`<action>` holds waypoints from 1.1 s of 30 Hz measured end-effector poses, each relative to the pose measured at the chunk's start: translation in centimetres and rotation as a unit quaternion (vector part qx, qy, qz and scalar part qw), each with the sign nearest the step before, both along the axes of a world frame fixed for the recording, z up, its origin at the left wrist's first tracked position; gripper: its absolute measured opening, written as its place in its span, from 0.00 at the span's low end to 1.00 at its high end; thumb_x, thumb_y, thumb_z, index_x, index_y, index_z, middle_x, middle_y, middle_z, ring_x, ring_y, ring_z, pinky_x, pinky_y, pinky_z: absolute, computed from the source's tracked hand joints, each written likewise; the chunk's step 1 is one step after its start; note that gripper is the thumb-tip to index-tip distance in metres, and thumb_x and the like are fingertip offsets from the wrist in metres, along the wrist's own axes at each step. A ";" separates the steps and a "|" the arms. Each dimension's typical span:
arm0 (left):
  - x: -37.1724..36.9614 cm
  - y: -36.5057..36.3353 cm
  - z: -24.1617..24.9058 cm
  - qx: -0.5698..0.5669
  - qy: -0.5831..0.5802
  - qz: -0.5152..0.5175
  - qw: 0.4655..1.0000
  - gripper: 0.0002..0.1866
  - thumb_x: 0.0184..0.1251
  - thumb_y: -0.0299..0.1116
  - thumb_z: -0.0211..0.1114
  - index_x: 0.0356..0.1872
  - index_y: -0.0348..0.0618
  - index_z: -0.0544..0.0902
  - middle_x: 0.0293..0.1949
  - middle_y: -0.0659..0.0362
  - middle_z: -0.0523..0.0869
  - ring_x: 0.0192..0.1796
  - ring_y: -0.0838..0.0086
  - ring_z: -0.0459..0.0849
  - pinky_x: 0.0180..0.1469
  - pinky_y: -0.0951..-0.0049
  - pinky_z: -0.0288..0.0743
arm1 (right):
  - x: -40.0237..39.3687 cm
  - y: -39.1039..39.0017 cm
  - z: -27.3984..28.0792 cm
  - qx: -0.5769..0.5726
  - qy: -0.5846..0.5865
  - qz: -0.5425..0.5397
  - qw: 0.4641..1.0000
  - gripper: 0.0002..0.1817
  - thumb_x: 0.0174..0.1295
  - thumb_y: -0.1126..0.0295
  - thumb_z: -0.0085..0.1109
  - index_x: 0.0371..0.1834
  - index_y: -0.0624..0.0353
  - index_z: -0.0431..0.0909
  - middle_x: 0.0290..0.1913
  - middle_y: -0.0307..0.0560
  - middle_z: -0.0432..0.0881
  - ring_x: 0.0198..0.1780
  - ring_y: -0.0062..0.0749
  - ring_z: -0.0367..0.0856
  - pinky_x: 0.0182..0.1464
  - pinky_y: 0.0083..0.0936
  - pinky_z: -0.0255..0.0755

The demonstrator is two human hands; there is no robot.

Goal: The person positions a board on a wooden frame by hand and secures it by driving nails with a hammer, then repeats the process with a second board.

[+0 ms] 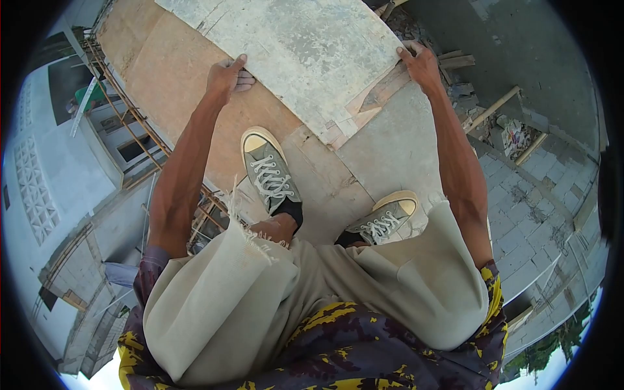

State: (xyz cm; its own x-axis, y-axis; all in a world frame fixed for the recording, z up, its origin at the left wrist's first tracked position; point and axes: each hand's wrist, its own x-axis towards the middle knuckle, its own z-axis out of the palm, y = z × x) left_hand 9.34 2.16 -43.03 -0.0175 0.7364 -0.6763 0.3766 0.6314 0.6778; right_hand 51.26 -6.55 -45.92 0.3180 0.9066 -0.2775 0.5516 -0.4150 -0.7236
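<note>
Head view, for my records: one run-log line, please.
left hand: holding weathered board; right hand: holding board corner; board: overlapping brown sheet

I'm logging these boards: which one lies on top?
The white-mottled board, between the left hand and right hand; the brown board and grey board lie partly beneath.

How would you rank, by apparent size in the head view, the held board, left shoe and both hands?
1. Held board
2. Left shoe
3. Left hand and right hand: too alike to rank

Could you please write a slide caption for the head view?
Head view: left hand and right hand hold opposite edges of a worn plywood sheet, beyond two lace-up sneakers.
</note>
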 end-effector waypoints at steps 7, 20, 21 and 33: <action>2.1 1.1 3.2 0.006 -0.111 0.099 0.989 0.22 0.64 0.52 0.70 0.34 0.41 0.79 0.25 0.60 0.80 0.26 0.74 0.80 0.36 0.73 0.80 | 3.2 4.1 5.2 0.008 0.097 -0.039 0.994 0.16 0.67 0.58 0.59 0.49 0.56 0.84 0.39 0.37 0.83 0.38 0.23 0.77 0.44 0.26 0.73; 2.6 4.9 5.9 0.084 -0.221 0.111 0.965 0.18 0.61 0.45 0.74 0.29 0.45 0.76 0.24 0.63 0.76 0.26 0.76 0.78 0.31 0.74 0.76 | 18.5 11.8 0.8 -0.024 0.274 -0.043 0.960 0.29 0.67 0.58 0.60 0.63 0.71 0.71 0.63 0.61 0.75 0.63 0.49 0.74 0.67 0.42 0.64; 2.5 4.7 5.6 0.081 -0.211 0.113 0.968 0.18 0.61 0.44 0.74 0.29 0.45 0.75 0.24 0.62 0.76 0.26 0.76 0.78 0.31 0.74 0.76 | 13.5 10.7 4.7 -0.023 0.273 -0.041 0.961 0.29 0.67 0.58 0.60 0.63 0.71 0.71 0.63 0.61 0.75 0.63 0.49 0.74 0.67 0.42 0.64; 3.7 1.7 6.2 0.082 -0.192 0.081 0.975 0.18 0.63 0.46 0.72 0.33 0.42 0.78 0.25 0.61 0.78 0.27 0.74 0.79 0.33 0.73 0.77 | 8.3 7.9 6.6 -0.010 0.080 0.045 0.996 0.15 0.67 0.57 0.60 0.46 0.54 0.85 0.37 0.34 0.83 0.36 0.21 0.76 0.43 0.24 0.73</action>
State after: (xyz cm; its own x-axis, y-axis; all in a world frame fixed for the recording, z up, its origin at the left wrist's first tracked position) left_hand 13.08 3.90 -36.80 0.0892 0.8441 -0.5286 -0.0202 0.5322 0.8464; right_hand 59.60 1.33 -39.34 0.1865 0.9229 -0.3368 0.4644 -0.3849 -0.7976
